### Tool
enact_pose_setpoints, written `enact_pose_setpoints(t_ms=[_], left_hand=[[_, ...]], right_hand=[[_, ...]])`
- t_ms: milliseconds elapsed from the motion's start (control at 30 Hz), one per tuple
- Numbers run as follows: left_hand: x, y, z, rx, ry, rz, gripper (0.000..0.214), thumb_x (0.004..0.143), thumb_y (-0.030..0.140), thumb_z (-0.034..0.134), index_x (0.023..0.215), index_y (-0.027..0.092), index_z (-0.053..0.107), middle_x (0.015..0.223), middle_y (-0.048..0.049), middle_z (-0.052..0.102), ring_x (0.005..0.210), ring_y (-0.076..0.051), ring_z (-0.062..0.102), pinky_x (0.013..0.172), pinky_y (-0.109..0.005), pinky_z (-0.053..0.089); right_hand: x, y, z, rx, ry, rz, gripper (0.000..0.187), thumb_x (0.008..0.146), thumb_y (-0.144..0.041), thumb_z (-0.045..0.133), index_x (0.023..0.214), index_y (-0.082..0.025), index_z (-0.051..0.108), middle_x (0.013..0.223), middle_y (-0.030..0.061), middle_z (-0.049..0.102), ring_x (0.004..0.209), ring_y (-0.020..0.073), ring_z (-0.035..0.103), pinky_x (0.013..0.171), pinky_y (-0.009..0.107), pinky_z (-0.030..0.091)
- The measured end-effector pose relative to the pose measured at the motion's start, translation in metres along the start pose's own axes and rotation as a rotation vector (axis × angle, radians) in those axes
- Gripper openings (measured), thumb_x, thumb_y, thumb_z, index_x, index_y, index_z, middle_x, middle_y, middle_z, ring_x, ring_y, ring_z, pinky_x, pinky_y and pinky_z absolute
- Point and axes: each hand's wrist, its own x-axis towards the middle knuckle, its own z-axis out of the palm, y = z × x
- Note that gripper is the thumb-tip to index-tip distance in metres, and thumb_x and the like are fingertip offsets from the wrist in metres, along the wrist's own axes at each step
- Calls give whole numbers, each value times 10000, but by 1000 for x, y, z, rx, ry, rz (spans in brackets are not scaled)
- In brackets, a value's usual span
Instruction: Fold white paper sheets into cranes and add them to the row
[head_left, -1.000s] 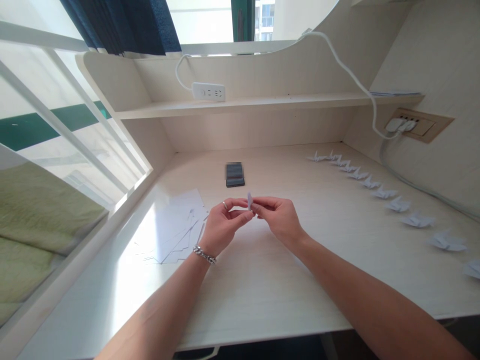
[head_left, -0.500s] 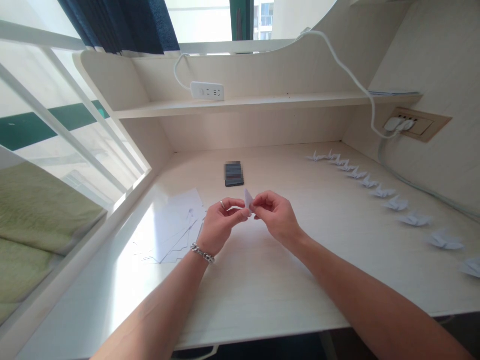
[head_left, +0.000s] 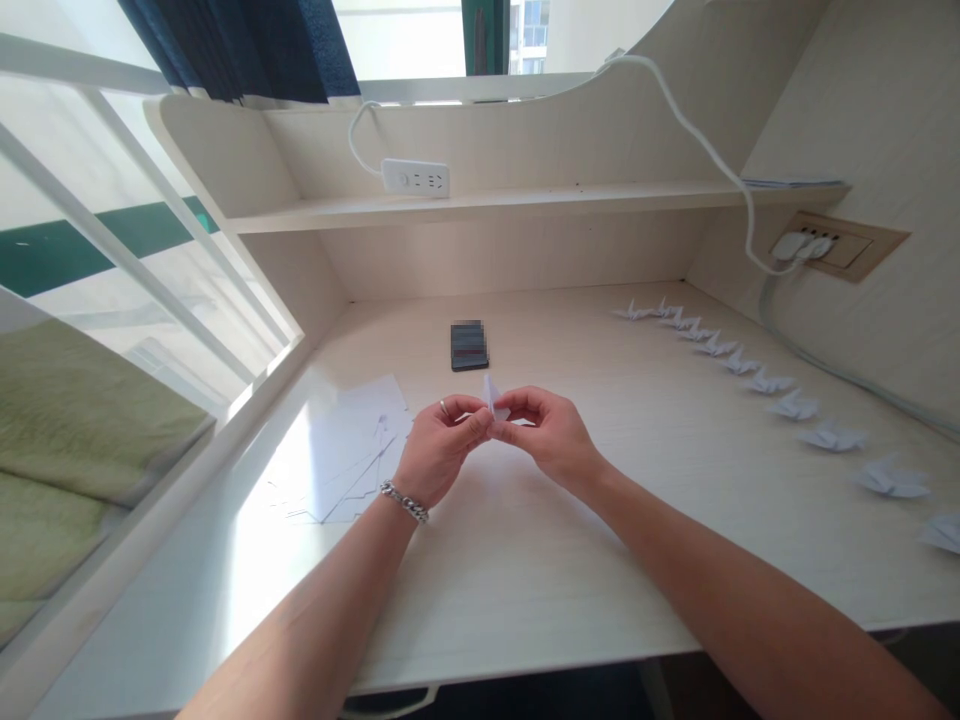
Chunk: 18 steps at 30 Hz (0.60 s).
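Between my two hands, above the middle of the desk, a small folded white paper (head_left: 490, 390) points upward. My left hand (head_left: 442, 445) pinches its lower left side with thumb and fingers; a ring and a chain bracelet are on this hand and wrist. From the other side my right hand (head_left: 547, 430) grips the paper, its thumb close to the left thumb. The paper's lower part is hidden by the fingertips. Several folded white paper cranes (head_left: 765, 382) stand in a curved row along the right of the desk.
White paper sheets (head_left: 352, 440) lie left of my hands on the desk (head_left: 525, 590). A dark, blurred flat object (head_left: 469, 346) rests beyond my hands. On the shelf (head_left: 525, 203) sits a white power strip (head_left: 415, 178). A white cable (head_left: 701, 145) runs to the wall socket (head_left: 844, 247).
My right thumb and fingers have shifted slightly left on the folded paper, and the thumbs are now closer together. The paper's tip has moved a little left.
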Motion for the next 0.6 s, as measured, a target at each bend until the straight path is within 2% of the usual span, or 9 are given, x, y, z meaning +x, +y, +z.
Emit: enact_pose_setpoints(t_ms=[167, 300, 400, 600], left_hand=[[0, 0, 1, 87, 39, 17, 226, 711, 303, 808, 788, 132, 682, 721, -20, 693, 696, -112, 636, 747, -277, 518], [-1, 0, 5, 245, 91, 82, 223, 741, 304, 768, 817, 132, 648, 714, -25, 687, 687, -136, 648, 728, -307, 531], [-1, -1, 7, 368, 85, 140, 206, 760, 298, 737, 799, 130, 625, 695, -24, 671, 675, -145, 647, 705, -311, 527], [0, -2, 6, 413, 126, 187, 233, 737, 309, 753, 830, 129, 637, 782, -38, 677, 730, -149, 645, 721, -302, 517]], right_hand=[[0, -2, 1, 41, 39, 43, 289, 695, -362, 782, 892, -167, 700, 806, 48, 701, 753, 180, 646, 724, 347, 541], [1, -6, 2, 121, 84, 125, 228, 678, -320, 766, 827, -167, 689, 774, 30, 700, 729, 170, 652, 698, 328, 542], [1, -6, 3, 133, 95, 158, 227, 683, -338, 769, 803, -166, 682, 752, 26, 701, 711, 169, 663, 701, 331, 541], [2, 3, 1, 50, 92, 98, 229, 676, -333, 783, 790, -165, 676, 746, 30, 692, 713, 167, 645, 662, 310, 518]])
